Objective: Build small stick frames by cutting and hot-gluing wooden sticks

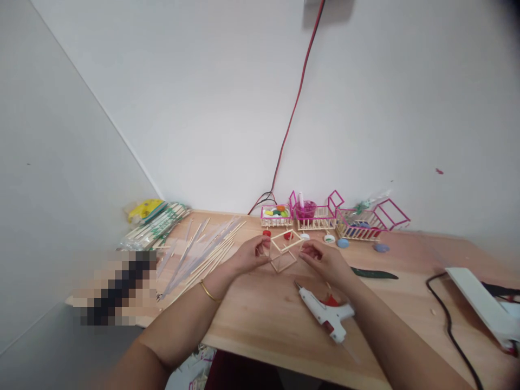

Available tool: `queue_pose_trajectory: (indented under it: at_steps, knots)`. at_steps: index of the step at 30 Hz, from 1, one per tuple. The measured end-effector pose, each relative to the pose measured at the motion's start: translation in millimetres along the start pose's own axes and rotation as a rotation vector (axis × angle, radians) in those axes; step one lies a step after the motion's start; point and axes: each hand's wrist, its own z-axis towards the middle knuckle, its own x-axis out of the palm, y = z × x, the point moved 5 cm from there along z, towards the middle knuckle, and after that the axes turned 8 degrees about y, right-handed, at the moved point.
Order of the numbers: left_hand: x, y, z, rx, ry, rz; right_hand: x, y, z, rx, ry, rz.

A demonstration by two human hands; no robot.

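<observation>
A small box-shaped frame of pale wooden sticks [283, 264] is held up above the table between both hands. My left hand [254, 254] pinches its left side, and my right hand [320, 259] has its fingers closed at the right side. A white hot glue gun [325, 313] with a red trigger lies on the table below my right hand, nozzle toward the frame. Behind the frame stand pink-and-wood stick carts: one with colourful pieces [276, 215], one with a pink cup [305, 210], and one with blue items [359, 225].
Loose wooden sticks [217, 254] and clear glue sticks [181, 271] spread across the left of the wooden table [252, 319]. Packaged sticks [160, 222] lie at the back left. A dark green blade-like object [374, 273], a black cable [449, 325] and a white device [479, 303] are on the right.
</observation>
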Motion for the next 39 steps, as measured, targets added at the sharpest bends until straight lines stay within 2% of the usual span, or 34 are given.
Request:
queue_pose_trajectory:
  at_steps: [4, 9, 12, 17, 22, 29, 36, 39]
  knots:
    - [3.7, 7, 0, -0.042, 0.041, 0.095, 4, 5, 0, -0.027, 0.052, -0.06]
    - [4.5, 2, 0, -0.055, 0.02, 0.039, 3, 6, 0, -0.069, 0.066, -0.054]
    - [4.9, 2, -1, -0.101, -0.002, -0.124, 1, 4, 0, -0.02, 0.064, 0.002]
    - [8.6, 7, 0, -0.131, -0.014, -0.545, -7, 3, -1, 0.043, 0.006, 0.177]
    - [6.5, 7, 1, -0.117, -0.109, -0.662, -15, 7, -4, 0.03, -0.127, 0.169]
    - [10.7, -8, -2, -0.087, -0.108, -0.546, 1, 29, -5, -0.067, -0.017, 0.074]
    - [22.3, -18, -6, -0.009, -0.046, -0.284, 14, 30, -5, -0.039, 0.07, 0.023]
    - [22.8, -28, -9, 0.08, -0.032, -0.098, 14, 29, -5, -0.023, 0.072, 0.03]
